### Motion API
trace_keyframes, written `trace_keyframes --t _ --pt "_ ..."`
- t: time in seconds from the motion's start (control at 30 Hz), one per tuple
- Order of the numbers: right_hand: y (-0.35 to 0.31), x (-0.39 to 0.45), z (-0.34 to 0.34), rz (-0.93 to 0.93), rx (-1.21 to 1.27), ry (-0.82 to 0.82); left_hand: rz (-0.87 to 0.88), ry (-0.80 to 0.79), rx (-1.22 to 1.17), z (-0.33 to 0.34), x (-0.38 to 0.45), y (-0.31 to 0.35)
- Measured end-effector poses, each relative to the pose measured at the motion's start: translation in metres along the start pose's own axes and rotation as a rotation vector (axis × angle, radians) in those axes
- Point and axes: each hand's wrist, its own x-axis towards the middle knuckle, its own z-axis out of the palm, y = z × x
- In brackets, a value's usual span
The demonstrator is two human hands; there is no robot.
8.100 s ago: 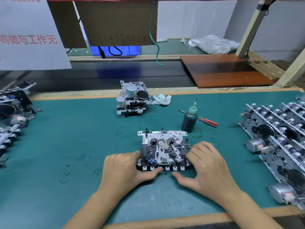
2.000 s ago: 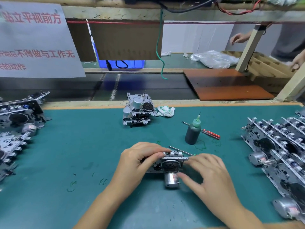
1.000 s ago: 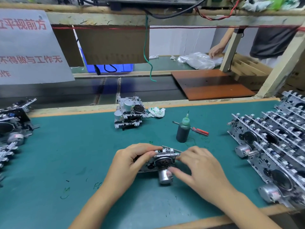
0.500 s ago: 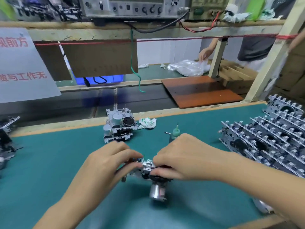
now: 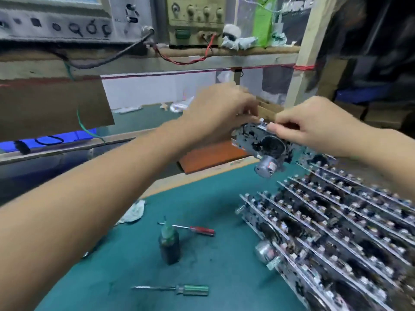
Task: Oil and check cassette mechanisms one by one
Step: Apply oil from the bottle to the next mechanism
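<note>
A metal cassette mechanism (image 5: 263, 142) with a round silver motor on its underside hangs in the air above the far right of the green mat (image 5: 215, 277). My left hand (image 5: 221, 111) grips its left end and my right hand (image 5: 312, 126) pinches its top right edge. Below them, rows of several more cassette mechanisms (image 5: 336, 234) stand stacked on edge at the mat's right. A dark oil bottle (image 5: 168, 243) with a green nozzle stands upright near the mat's middle.
A red-handled screwdriver (image 5: 197, 230) lies behind the bottle and a green-handled one (image 5: 184, 289) lies in front of it. A crumpled rag (image 5: 133, 212) sits to the left. A shelf with test instruments (image 5: 195, 21) and cables hangs overhead. An orange board (image 5: 208, 157) lies behind the mat.
Both hands have lifted the cassette mechanism off the mat and carried it up and to the right, over the stacked rows. The view has swung right.
</note>
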Motion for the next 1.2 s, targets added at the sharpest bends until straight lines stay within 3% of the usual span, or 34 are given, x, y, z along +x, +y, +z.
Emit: trace_keyframes --t 0.13,0.33,0.5,0.63,0.73,0.8,0.97,1.1,1.2 --pt "0.068 -0.007 0.036 0.158 -0.136 -0.03 0.061 -0.101 0.051 0.069 0.06 0.011" --pt "0.123 -0.02 0.091 0.406 -0.123 -0.086 0.002 -0.418 -0.029 0.152 0.09 0.026" --pt "0.137 -0.037 0.122 0.457 -0.141 -0.209 -0.039 -0.685 -0.127 0.191 0.08 0.041" --pt "0.127 -0.039 0.135 0.512 -0.25 -0.303 -0.07 -0.785 -0.143 0.203 0.075 0.048" --pt "0.125 -0.034 0.131 0.471 -0.494 -0.39 -0.079 -0.758 -0.128 0.193 0.074 0.049" --pt "0.118 -0.027 0.121 0.46 -0.502 -0.421 -0.085 -0.745 -0.114 0.175 0.073 0.049" --pt "0.05 -0.004 0.087 0.477 0.064 -0.339 -0.104 -0.616 -0.075 0.093 0.035 0.038" --pt "-0.047 -0.005 0.057 0.272 0.177 -0.255 -0.176 -0.436 -0.119 0.016 -0.067 0.02" --pt "-0.13 0.007 0.04 0.047 0.344 -0.317 -0.341 -0.287 -0.231 -0.036 -0.17 0.023"
